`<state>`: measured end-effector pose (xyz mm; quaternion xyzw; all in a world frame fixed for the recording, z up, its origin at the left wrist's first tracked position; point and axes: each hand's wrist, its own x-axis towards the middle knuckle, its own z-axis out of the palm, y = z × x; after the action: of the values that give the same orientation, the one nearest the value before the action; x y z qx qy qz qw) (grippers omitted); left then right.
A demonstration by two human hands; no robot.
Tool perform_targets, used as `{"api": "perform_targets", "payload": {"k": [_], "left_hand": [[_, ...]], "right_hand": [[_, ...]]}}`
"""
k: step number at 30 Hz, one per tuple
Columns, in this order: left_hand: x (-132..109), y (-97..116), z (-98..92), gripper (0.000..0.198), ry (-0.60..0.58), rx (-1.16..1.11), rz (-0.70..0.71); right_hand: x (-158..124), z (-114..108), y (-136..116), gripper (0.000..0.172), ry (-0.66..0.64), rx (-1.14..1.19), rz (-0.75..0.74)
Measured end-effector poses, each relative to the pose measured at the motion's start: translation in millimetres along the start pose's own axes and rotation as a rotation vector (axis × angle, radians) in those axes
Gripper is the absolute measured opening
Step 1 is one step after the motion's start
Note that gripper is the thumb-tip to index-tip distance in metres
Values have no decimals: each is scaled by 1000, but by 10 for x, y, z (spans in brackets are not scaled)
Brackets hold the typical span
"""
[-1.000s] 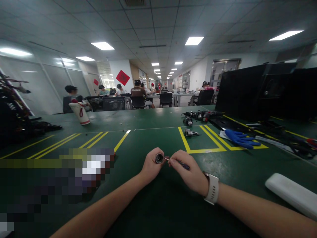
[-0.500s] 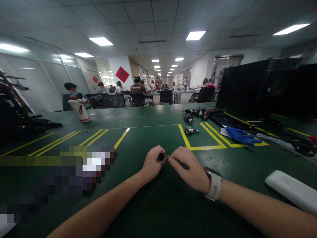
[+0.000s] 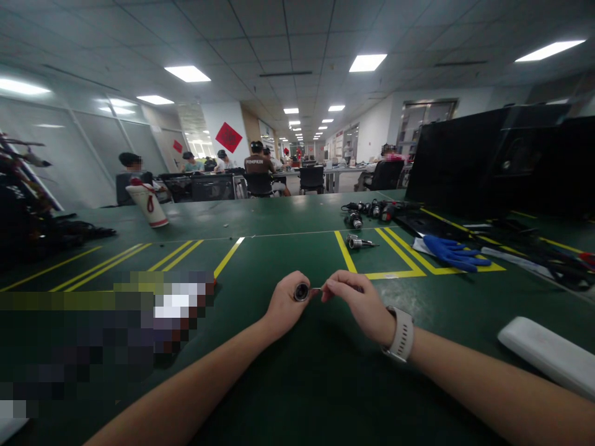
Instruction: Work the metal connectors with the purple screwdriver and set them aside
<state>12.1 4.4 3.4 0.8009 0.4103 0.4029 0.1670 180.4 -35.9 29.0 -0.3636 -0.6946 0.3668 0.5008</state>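
Observation:
My left hand [image 3: 284,303] is closed around a small round metal part [image 3: 301,291], its open end facing me. My right hand [image 3: 360,305], with a white watch on the wrist, pinches a thin tool [image 3: 317,289] whose metal tip points at the side of that part. Both hands hover just above the green mat [image 3: 297,371] near its middle.
A similar metal part [image 3: 357,243] lies in a yellow-taped box ahead, with several more [image 3: 372,212] behind it. A blue glove [image 3: 453,254] lies at the right, a white flat case [image 3: 546,356] near right, dark monitors behind. A white cup [image 3: 147,207] stands far left. People sit at distant desks.
My right hand has turned, so the tool's dark handle is now hidden in the fingers. The hands stay together at the same spot; the view shifted slightly.

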Motion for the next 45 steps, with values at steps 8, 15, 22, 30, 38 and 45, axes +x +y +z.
{"api": "perform_targets", "payload": {"k": [8,15,22,30,38,45], "left_hand": [[0,10,3,13,1,15,-4],[4,-5,6,15,10,3,-8],[9,-24,19,15,20,19,-11],[-3,3,-6,14,20,6,-13],[2,-24,2,13,27,-10,-24],[6,-32,13,14,34,5,-19]], "right_hand": [[-17,18,-78,22,-19,-31,8],[54,-2,48,24,35,168,107],[0,5,-15,21,11,99,60],[39,18,16,23,9,185,105],[31,10,114,21,42,284,132],[14,19,-53,21,9,187,105]]}}
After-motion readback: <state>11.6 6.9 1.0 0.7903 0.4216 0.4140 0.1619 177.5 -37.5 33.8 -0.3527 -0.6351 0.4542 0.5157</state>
